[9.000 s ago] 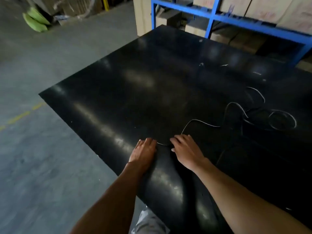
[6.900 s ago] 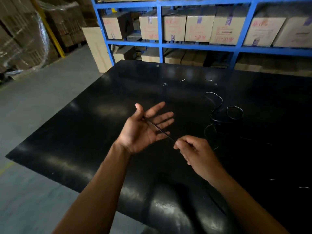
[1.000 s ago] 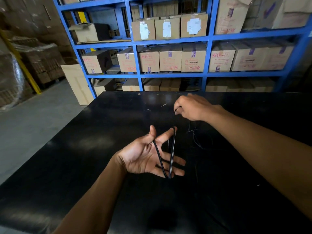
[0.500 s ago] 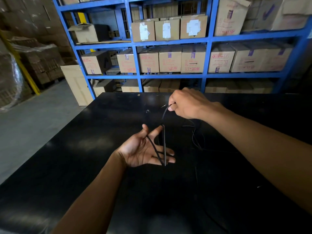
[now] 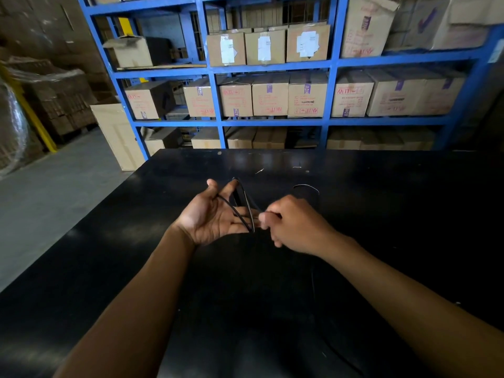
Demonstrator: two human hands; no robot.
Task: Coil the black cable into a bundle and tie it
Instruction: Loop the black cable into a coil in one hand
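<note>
The left hand [image 5: 215, 218] lies palm up above the desk [image 5: 109, 255], fingers straight. A few turns of the black cable [image 5: 233, 211] hang round them, running from the root of the thumb at eleven o'clock across the palm to its edge at four o'clock. Nothing clamps those turns, so the main risk, as I judge it, is that they slide off the fingertips or spring apart if this hand tilts or relaxes. The right hand [image 5: 294, 225], at three o'clock of the left and just beside it, has its fingers curled and pinches the cable's running part. Too hard a pull there could drag the turns off, and too slack a lay would leave uneven loops. At one o'clock of the right hand a slack loop [image 5: 306, 185] rests on the desk; it could kink or snag as it feeds, and black on black it is hard to follow. The desk is a wide, glossy black sheet with pale scraps [image 5: 259, 171] near its far edge. At nine o'clock lies a grey concrete floor [image 5: 54, 192], with a film-wrapped stack [image 5: 13, 126] and a yellow post [image 5: 35, 117] at ten o'clock. Across twelve o'clock stands blue steel racking [image 5: 331, 85] filled with cardboard cartons [image 5: 270, 95].
</note>
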